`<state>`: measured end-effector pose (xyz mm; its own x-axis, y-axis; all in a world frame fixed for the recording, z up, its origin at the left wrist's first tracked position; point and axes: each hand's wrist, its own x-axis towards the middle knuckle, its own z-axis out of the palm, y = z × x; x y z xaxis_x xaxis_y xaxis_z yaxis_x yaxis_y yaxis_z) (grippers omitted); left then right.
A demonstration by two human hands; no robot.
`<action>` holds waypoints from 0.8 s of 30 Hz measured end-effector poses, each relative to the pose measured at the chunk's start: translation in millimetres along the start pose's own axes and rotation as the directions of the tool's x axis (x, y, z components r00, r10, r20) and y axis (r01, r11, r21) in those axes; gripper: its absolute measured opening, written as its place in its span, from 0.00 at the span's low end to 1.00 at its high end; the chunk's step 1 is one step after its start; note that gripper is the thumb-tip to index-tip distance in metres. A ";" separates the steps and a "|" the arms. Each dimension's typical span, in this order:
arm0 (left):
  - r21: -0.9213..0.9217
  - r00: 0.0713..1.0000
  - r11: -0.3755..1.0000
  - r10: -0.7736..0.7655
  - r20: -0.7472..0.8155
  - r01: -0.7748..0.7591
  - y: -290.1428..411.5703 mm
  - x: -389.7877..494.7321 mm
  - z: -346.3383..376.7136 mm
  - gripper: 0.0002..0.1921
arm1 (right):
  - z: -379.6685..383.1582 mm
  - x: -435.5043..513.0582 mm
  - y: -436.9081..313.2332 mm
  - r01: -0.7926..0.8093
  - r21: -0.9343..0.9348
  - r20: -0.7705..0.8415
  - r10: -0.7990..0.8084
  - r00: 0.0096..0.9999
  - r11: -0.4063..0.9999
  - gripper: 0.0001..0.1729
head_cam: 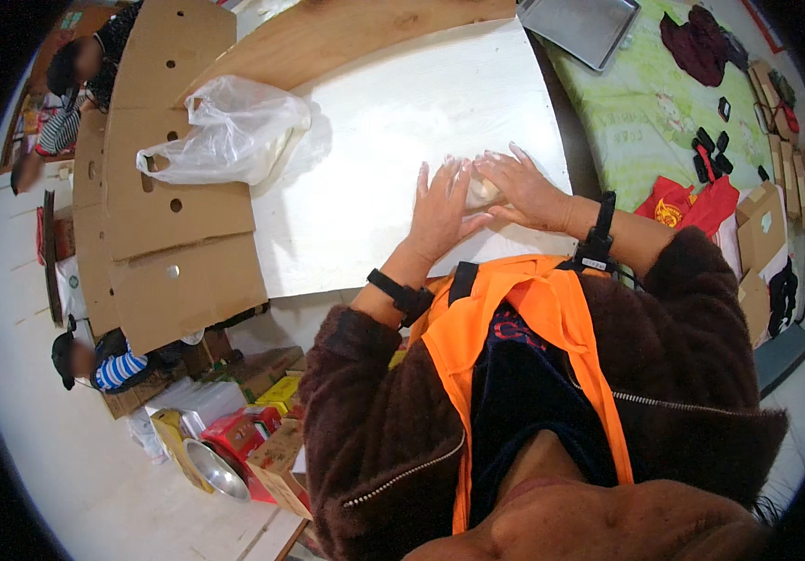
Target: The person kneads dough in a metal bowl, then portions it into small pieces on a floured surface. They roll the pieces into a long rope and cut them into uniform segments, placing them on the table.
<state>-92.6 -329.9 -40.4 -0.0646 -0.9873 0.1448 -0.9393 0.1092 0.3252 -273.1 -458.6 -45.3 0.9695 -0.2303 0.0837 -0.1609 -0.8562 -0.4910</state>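
Before me lies a white board (367, 203) that serves as a work surface. Near its front right part, a pale lump of dough (481, 192) is cupped between my two hands. My left hand (440, 209) presses against its left side, fingers stretched forward and whitish at the tips. From the other side my right hand (530, 191) curves around it, with the thumb at the near edge and the fingers over the top. Much of the dough is hidden under the fingers. A thin white plastic bag (241, 133) with something pale inside rests at the board's left edge.
Flattened cardboard (185, 224) adjoins the board on the left; a wooden plank (374, 35) borders its far side. Right stand a metal tray (585, 28), a green patterned cloth (627, 126) and a red bag (690, 203). Boxes and a metal bowl (217, 471) lie lower left. Several people (118, 368) are at left.
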 end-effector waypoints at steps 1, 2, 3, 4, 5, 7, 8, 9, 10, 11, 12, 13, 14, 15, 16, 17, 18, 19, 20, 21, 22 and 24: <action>0.000 0.999 1.000 -0.014 -0.043 0.014 4.9 -1.4 1.3 0.42 | 2.6 -2.6 -1.5 0.000 -0.019 -0.023 -0.001 1.000 1.000 0.37; -0.006 1.000 1.000 -0.011 0.006 0.011 6.5 3.0 4.2 0.46 | 5.4 -2.4 -1.2 -0.002 -0.061 -0.001 0.002 1.000 0.998 0.37; 0.011 0.999 1.000 -0.028 0.032 0.028 8.9 5.5 7.8 0.46 | 9.0 -2.3 -0.9 0.022 -0.095 -0.035 -0.025 0.999 0.995 0.37; 0.027 0.999 0.999 -0.023 0.040 0.022 9.8 7.0 10.9 0.45 | 12.0 -3.9 -1.0 0.001 -0.123 0.019 0.002 1.000 0.992 0.37; 0.035 1.000 0.999 -0.005 0.030 0.004 9.7 9.9 14.5 0.45 | 14.1 -3.5 0.1 -0.003 -0.137 0.020 0.005 1.000 0.990 0.36; 0.069 0.999 0.998 -0.012 0.036 0.010 6.9 11.4 19.2 0.43 | 15.6 -3.1 2.1 -0.014 -0.140 0.018 0.017 1.000 0.990 0.36; 0.102 0.996 0.994 -0.042 0.079 0.034 5.0 12.5 21.0 0.42 | 14.9 -2.4 3.0 -0.016 -0.132 0.018 0.019 1.000 0.991 0.36; 0.088 0.999 0.996 -0.019 0.025 0.017 2.8 12.6 21.7 0.42 | 12.9 -2.1 3.6 -0.044 -0.142 0.092 0.057 0.994 0.989 0.36; 0.094 0.999 0.995 -0.026 0.029 0.023 0.0 14.3 21.6 0.42 | 9.8 0.2 5.0 -0.022 -0.120 0.042 0.027 0.999 0.993 0.36; 0.109 0.996 0.993 -0.047 0.080 0.039 -1.8 14.6 20.8 0.42 | 6.5 1.6 5.4 -0.029 -0.113 0.065 0.037 0.997 0.993 0.37; 0.081 0.998 0.996 -0.033 0.047 0.029 -3.6 15.5 19.4 0.41 | 2.9 3.3 6.1 -0.036 -0.108 0.084 0.045 0.995 0.994 0.37; 0.059 0.997 0.998 -0.036 0.062 0.032 -4.2 15.1 17.9 0.41 | 0.2 3.9 5.8 -0.033 -0.139 0.102 0.048 0.994 0.990 0.37; 0.026 0.999 0.999 -0.019 0.027 0.019 -4.4 14.1 16.2 0.41 | -1.8 3.7 5.2 -0.030 -0.170 0.120 0.051 0.991 0.985 0.36; 0.067 0.993 0.997 -0.036 0.112 0.029 -3.9 12.5 14.9 0.40 | -2.8 3.0 4.3 -0.003 -0.208 0.059 0.016 0.998 0.978 0.36; 0.095 0.989 0.995 -0.034 0.146 0.020 -2.5 8.8 13.8 0.40 | -2.6 1.3 3.2 -0.019 -0.178 0.131 0.043 0.990 0.984 0.35; 0.132 0.978 0.991 -0.045 0.204 0.018 -1.2 4.7 13.1 0.39 | -1.5 -1.1 2.2 -0.015 -0.151 0.127 0.035 0.991 0.988 0.35; 0.145 0.974 0.989 -0.039 0.224 0.007 0.7 -0.2 13.3 0.39 | 0.6 -5.0 0.7 -0.016 -0.140 0.178 0.041 0.983 0.990 0.34; 0.145 0.982 0.989 -0.013 0.190 -0.015 1.9 -5.3 13.8 0.38 | 3.4 -8.8 -0.6 0.011 -0.127 0.099 0.002 0.995 0.992 0.35; 0.146 0.984 0.989 0.008 0.179 -0.034 2.7 -9.7 14.7 0.37 | 5.7 -12.0 -1.0 0.038 -0.138 0.070 -0.028 0.997 0.990 0.35; 0.151 0.976 0.988 0.004 0.219 -0.038 2.9 -13.4 15.8 0.36 | 7.8 -14.8 -1.4 0.034 -0.150 0.109 -0.018 0.994 0.988 0.36; 0.140 0.994 0.988 0.056 0.093 -0.069 2.9 -16.1 16.8 0.33 | 8.6 -17.9 -1.2 0.034 -0.170 0.063 -0.023 0.998 0.985 0.39; 0.011 0.996 0.997 0.070 0.057 -0.070 1.4 -16.9 17.9 0.31 | 8.5 -20.0 -0.7 0.034 -0.091 0.047 -0.030 0.998 0.995 0.40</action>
<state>-98.9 -315.1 -59.2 -0.1490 -0.9823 0.1138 -0.9362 0.1771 0.3035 -290.8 -449.5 -54.0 0.9814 -0.1829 0.0575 -0.1443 -0.9020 -0.4068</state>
